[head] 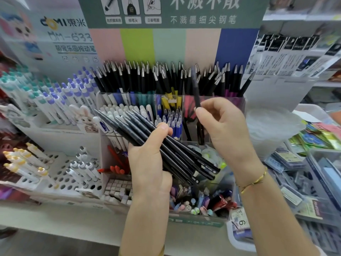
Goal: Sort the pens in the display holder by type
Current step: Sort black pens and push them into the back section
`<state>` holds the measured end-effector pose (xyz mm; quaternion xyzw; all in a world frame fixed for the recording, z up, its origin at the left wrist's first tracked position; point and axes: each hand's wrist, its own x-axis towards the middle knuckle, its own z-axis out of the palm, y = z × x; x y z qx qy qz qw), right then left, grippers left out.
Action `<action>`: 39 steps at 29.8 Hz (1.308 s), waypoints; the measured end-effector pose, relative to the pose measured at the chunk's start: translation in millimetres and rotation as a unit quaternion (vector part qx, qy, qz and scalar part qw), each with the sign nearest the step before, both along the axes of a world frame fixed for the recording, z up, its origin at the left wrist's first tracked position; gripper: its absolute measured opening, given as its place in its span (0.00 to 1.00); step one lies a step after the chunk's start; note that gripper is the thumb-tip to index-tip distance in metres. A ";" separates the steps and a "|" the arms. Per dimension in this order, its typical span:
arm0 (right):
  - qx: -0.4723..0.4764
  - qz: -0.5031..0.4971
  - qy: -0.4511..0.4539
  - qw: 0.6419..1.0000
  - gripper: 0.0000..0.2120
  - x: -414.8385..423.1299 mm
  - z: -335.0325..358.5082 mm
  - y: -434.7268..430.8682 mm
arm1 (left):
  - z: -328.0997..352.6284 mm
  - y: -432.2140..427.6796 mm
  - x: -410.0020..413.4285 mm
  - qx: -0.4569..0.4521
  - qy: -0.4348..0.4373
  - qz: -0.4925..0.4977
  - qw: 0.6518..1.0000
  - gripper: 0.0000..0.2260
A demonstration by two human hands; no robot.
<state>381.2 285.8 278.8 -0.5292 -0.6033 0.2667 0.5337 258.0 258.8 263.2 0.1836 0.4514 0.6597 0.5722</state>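
Left hand (147,163) grips a bundle of dark slim pens (191,161), fingers and thumb curled round it. The bundle lies slanted, its tips pointing up and to the left across the front of the clear acrylic display holder (239,106). Right hand (227,130) pinches a single dark pen (200,130) of the same look between thumb and fingertips. It holds that pen nearly upright, just in front of the holder's right-hand middle compartment; its upper end is motion-blurred.

Holder contents, by tier:
- Back tier: crowded with black pens with silver tips (166,76).
- Middle tier: white pens (118,111) on the left and blue-capped pens (171,119) in the centre.
- Right-hand middle compartment: nearly bare, with one dark pen leaning inside.
- Front bin: mixed pastel and red pens (199,202), below the hands.

Step in hand, as judged: like pens are being collected, with one pen either joining or leaving the bundle. Which of the two cannot be told.

Next move probably calls for lining the single pen up with the bundle, or lowering it end-first into the sparse compartment. Either way it must clear the acrylic rim and not disturb the back tier.
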 end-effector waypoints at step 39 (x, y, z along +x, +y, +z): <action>-0.037 0.195 -0.233 0.952 0.15 5.1 9.5 -19.6 | 6.2 15.5 0.8 0.044 -0.048 0.080 0.995 0.13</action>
